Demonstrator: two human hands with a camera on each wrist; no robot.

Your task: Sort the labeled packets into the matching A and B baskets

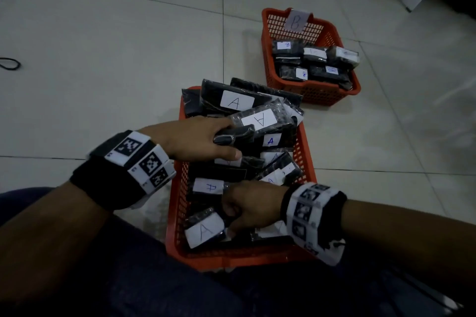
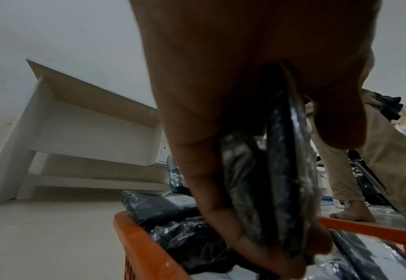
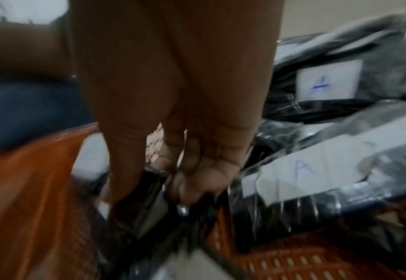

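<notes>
Baskets: two orange mesh ones on the tiled floor. Near basket is the landmark, sitting right in front of the person's lap, piled with black plastic-wrapped packets, white labels reading A where legible. Far basket sits beyond it and to its right, apart from it, with a paper tag marked B on its far wall and a layer of packets inside; their labels are too small to read reliably.

Left hand is over the middle of the near basket, fingers and thumb curled round a dark packet with no label showing; left wrist view shows the wrapped bundle clamped between thumb and fingers, above the pile.

Right hand is low in the near end of the near basket, fingers curled down among the packets, just beside an A-labelled packet. Right wrist view is motion-blurred: fingertips pinch the edge of a dark packet close to the basket wall.

A black cord loop lies on the floor well to the left of the near basket.
</notes>
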